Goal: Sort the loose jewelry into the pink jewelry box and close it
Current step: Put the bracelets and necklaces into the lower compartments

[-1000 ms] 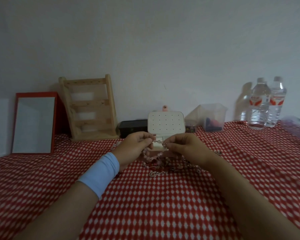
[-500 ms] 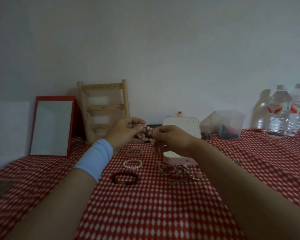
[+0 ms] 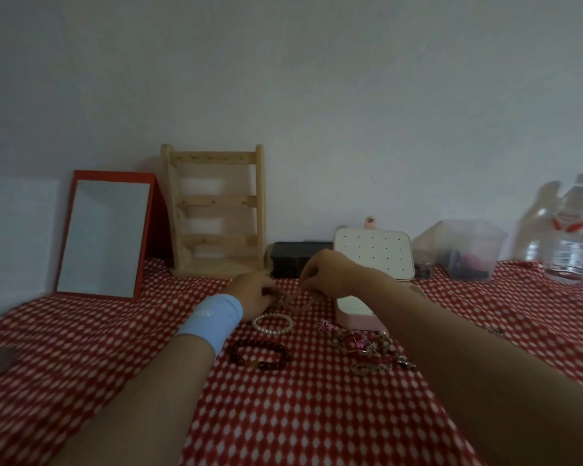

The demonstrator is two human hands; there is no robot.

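The pink jewelry box (image 3: 372,260) stands open at one o'clock, ready to fill; our left hand (image 3: 253,294) and right hand (image 3: 332,274) fingers (image 3: 306,280) pinch a blurry bracelet (image 3: 288,299).

surface: checked tablecloth (image 3: 300,415) | on it: pearl bracelet (image 3: 272,332); dark bead bracelet (image 3: 261,365); pink jewelry box (image 3: 357,322)

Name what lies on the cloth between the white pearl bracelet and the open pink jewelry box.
In the head view, a small pink flower-shaped trinket lies between the pearl bracelet and the pink jewelry box; the rest is bare checked cloth.
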